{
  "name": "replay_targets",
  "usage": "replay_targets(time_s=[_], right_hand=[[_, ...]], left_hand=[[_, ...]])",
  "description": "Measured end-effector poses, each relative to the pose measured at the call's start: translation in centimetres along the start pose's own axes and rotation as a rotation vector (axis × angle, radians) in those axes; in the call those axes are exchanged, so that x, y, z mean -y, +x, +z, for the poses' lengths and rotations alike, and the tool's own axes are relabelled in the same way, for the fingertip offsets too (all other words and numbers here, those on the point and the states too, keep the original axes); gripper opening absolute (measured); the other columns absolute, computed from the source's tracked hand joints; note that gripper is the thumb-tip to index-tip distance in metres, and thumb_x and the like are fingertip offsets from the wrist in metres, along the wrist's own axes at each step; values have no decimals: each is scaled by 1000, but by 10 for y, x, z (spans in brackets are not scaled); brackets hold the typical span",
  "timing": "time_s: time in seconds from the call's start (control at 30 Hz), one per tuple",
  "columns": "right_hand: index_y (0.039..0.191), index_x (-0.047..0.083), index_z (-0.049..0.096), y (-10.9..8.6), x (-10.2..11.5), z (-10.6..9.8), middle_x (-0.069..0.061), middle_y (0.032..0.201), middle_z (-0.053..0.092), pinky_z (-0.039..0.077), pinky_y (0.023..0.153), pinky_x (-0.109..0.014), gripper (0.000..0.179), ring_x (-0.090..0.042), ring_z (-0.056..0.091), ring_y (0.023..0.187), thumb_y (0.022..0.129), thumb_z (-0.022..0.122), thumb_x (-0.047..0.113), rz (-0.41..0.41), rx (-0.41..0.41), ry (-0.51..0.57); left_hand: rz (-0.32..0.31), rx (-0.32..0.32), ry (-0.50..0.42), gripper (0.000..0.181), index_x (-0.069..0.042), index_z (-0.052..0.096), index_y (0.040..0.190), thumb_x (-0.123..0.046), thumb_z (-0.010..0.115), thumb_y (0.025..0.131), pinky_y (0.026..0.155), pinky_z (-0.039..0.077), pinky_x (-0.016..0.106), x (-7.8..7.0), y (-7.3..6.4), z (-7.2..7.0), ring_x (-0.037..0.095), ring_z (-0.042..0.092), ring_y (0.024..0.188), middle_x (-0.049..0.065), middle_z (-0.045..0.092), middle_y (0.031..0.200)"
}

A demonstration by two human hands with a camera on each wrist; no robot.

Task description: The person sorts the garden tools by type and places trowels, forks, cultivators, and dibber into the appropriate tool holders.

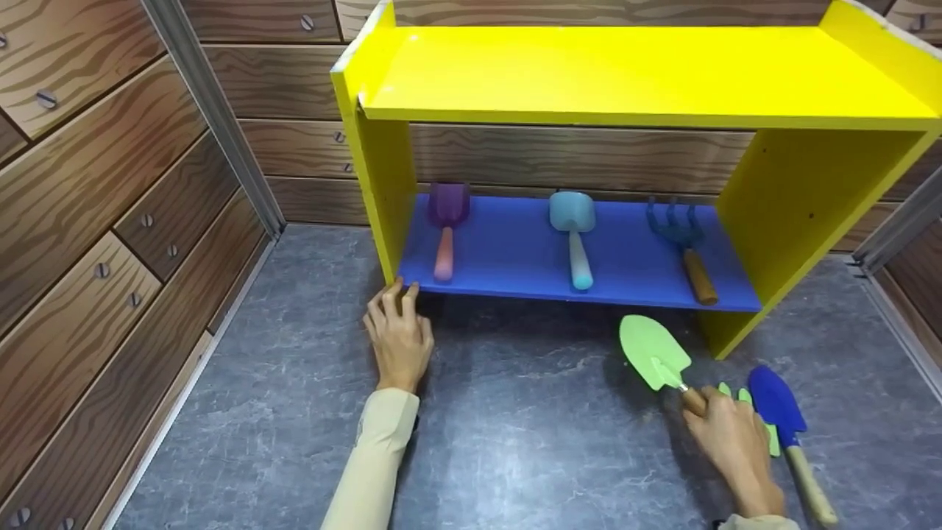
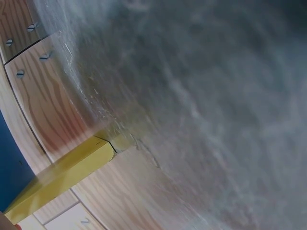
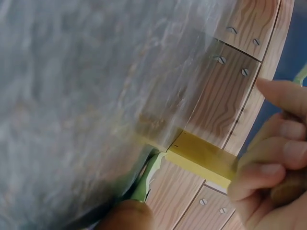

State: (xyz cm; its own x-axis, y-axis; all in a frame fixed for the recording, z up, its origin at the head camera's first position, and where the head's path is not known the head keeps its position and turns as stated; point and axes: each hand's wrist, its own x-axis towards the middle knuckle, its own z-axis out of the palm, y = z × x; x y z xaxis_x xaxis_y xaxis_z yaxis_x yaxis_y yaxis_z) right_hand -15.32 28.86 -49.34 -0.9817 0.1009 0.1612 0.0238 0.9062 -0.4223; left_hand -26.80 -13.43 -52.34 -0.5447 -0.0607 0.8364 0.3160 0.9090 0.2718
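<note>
My right hand (image 1: 732,442) grips the wooden handle of a light green hand trowel (image 1: 653,352), its blade held in front of the shelf's lower right. In the right wrist view the fingers (image 3: 261,175) curl around the brown handle. My left hand (image 1: 399,335) rests its fingertips on the front left corner of the blue shelf board (image 1: 508,250). On that board lie a purple scoop (image 1: 449,205) with a pink handle, a light blue scoop (image 1: 572,212), and a dark blue hand fork (image 1: 681,230) with a wooden handle.
A blue trowel (image 1: 776,401) lies on the grey floor (image 1: 515,442) right of my right hand. Beside it, partly hidden by that hand, is a light green tool (image 1: 773,439). The yellow shelf unit (image 1: 625,70) stands before wood-patterned walls (image 1: 88,221).
</note>
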Motion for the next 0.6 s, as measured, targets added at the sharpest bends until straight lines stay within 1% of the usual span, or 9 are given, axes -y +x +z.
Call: replay_targets(time_s=[0.1, 0.2, 0.33, 0.47, 0.6], right_hand=[[71, 10, 48, -2, -1, 4, -6, 58, 47, 41, 51, -58, 27, -40, 55, 53, 81, 72, 1, -122, -79, 3], [72, 11, 47, -3, 0, 8, -4, 57, 47, 41, 48, -55, 31, -38, 55, 52, 78, 74, -4, -194, -100, 25], [74, 12, 47, -2, 4, 12, -3, 59, 47, 40, 47, -52, 32, -34, 54, 52, 78, 75, -5, -215, -99, 55], [72, 13, 45, -1, 10, 14, -2, 56, 43, 38, 45, -51, 36, -32, 49, 48, 77, 76, -5, -248, -155, 55], [72, 13, 44, 1, 16, 16, -2, 54, 42, 37, 45, -52, 38, -32, 48, 46, 75, 76, -6, -282, -202, 52]], left_hand=[[-2, 3, -2, 49, -2, 63, 124, 0, 70, 76, 84, 40, 57, -1, 0, 0, 44, 50, 112, 19, 54, 130], [-6, 6, -5, 49, -2, 63, 125, 0, 70, 76, 84, 40, 57, 0, 0, 0, 43, 49, 113, 19, 54, 130], [-15, 15, -3, 48, -2, 63, 125, -1, 69, 77, 85, 40, 56, 0, 0, 0, 43, 49, 114, 18, 53, 131], [-15, 15, 1, 48, -2, 63, 124, 0, 69, 77, 86, 40, 56, -1, 0, 0, 42, 49, 114, 18, 53, 131], [-12, 5, 3, 47, -3, 64, 124, -1, 69, 77, 85, 40, 57, -1, 1, 1, 43, 49, 113, 18, 54, 130]])
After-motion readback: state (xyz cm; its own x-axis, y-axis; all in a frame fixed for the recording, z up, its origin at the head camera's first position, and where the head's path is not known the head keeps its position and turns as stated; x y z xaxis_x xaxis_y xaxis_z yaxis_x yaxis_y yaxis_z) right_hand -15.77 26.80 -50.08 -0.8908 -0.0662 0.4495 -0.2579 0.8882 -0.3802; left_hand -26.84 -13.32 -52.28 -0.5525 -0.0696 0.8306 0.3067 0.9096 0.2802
